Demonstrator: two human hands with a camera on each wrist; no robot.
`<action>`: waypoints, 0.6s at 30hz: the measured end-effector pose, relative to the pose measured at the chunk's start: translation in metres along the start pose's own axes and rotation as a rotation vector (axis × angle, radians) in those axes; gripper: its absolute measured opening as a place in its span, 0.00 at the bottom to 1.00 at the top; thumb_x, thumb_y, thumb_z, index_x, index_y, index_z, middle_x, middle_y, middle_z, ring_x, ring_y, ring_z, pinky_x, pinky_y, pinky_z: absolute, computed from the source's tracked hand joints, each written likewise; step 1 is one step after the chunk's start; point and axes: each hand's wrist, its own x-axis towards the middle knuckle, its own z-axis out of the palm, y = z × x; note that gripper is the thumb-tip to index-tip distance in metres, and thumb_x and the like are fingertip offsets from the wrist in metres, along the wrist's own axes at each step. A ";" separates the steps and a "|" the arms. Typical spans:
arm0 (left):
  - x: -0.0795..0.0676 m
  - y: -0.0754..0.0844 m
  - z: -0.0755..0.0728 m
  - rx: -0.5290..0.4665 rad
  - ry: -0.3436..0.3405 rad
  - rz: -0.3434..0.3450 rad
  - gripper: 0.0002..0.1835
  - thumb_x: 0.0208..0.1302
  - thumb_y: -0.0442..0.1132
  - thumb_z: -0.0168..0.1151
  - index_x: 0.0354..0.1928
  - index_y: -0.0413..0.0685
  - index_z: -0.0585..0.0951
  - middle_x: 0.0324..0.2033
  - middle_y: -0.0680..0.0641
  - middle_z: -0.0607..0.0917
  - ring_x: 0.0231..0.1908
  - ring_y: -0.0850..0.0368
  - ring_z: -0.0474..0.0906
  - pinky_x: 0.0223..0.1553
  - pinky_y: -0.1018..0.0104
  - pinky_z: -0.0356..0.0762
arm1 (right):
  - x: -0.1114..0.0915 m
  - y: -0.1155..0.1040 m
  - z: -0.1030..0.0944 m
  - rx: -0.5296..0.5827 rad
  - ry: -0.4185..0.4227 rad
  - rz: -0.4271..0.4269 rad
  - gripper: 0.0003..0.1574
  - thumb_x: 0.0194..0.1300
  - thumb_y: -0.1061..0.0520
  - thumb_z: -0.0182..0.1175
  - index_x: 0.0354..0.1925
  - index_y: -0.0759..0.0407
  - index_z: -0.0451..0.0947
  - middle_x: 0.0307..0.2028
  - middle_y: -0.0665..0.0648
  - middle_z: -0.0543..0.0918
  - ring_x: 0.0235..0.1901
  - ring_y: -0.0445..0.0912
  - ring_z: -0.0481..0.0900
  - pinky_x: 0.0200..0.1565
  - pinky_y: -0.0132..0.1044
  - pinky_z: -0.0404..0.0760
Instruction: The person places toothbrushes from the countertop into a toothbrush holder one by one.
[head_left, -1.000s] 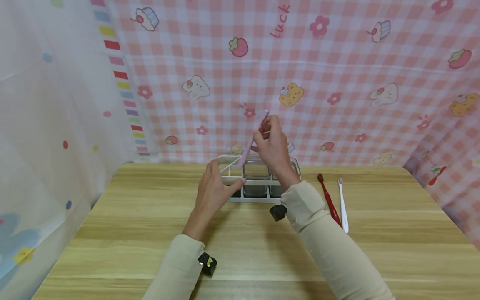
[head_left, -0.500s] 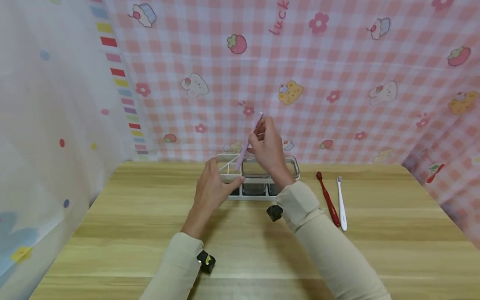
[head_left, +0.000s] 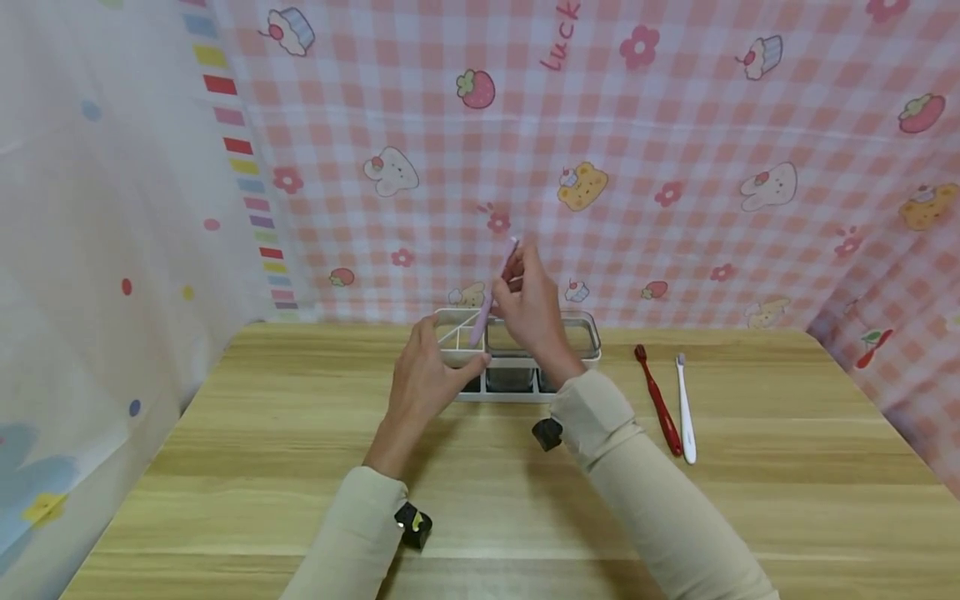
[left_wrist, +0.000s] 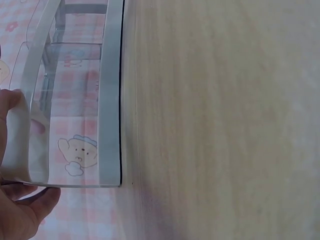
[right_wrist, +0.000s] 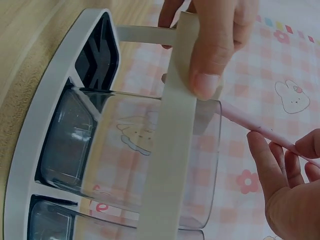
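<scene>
A white toothbrush holder (head_left: 517, 363) with clear cups stands near the table's back edge. My left hand (head_left: 424, 379) grips its left end, thumb on the front rail and fingers behind. In the right wrist view, that thumb presses the upper rail (right_wrist: 167, 150). My right hand (head_left: 531, 307) pinches a pink-purple toothbrush (head_left: 481, 326) by its upper part, bristle head up and tilted right. The handle's lower end is at the small divided compartment on the holder's left, overlapping its opening. In the right wrist view, the rail and cup partly hide the handle (right_wrist: 250, 120).
A red toothbrush (head_left: 660, 408) and a white toothbrush (head_left: 686, 412) lie side by side on the wooden table (head_left: 247, 467), right of the holder. Behind the table hangs a pink checked cloth (head_left: 675, 125). A transparent cup (right_wrist: 150, 155) sits beside the divided compartment.
My right hand has moved left and slightly down with the toothbrush, whose handle end has lowered at the divided compartment and become more upright. My left hand keeps its grip on the holder.
</scene>
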 end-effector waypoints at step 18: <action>0.000 -0.001 0.003 -0.005 0.003 -0.006 0.49 0.55 0.61 0.73 0.69 0.36 0.65 0.55 0.38 0.77 0.48 0.41 0.77 0.50 0.45 0.75 | -0.011 0.011 0.009 -0.007 -0.031 0.010 0.10 0.70 0.68 0.55 0.47 0.65 0.65 0.39 0.62 0.78 0.42 0.54 0.82 0.36 0.39 0.85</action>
